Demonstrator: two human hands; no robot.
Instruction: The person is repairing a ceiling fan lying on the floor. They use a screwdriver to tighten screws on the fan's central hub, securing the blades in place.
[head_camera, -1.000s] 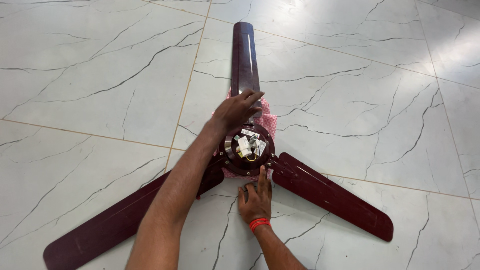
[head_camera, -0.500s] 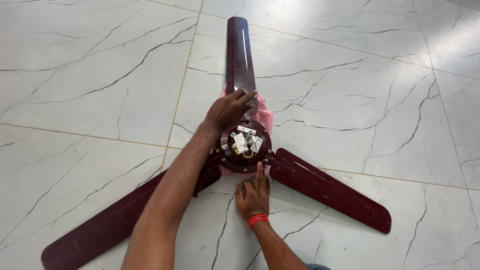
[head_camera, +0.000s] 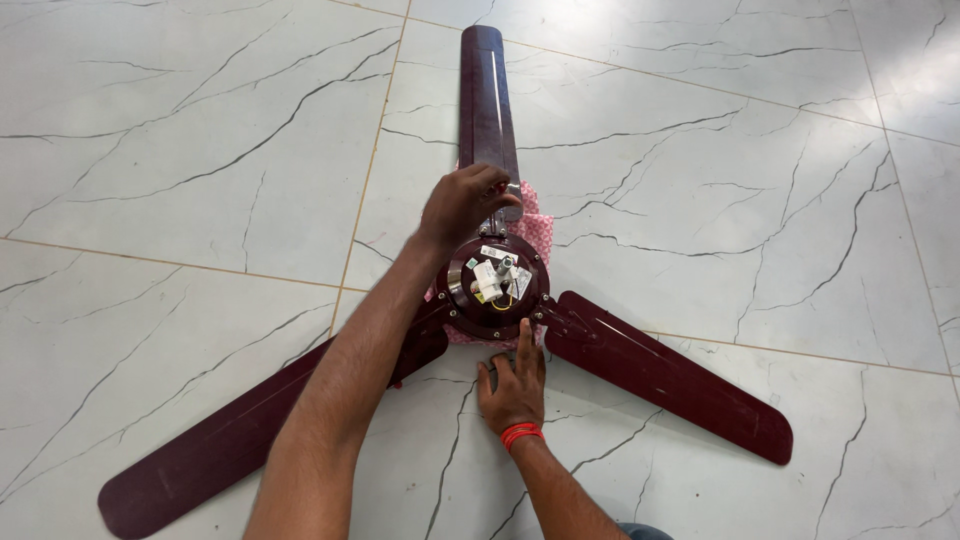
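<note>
Glossy maroon three-bladed ceiling fan (head_camera: 497, 285), marble floor (head_camera: 200, 150)

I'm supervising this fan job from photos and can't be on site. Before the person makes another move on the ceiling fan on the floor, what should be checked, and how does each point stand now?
1. Ceiling fan lies flat on the tiled floor: ok.
2. Right hand steadies the hub edge: ok, fingertip touching it.
3. Left hand grips at the root of the far blade: ok; what it pinches, cannot tell.
4. Pink cloth padding under the hub: ok.
5. Hub wiring secured: cannot tell.
</note>
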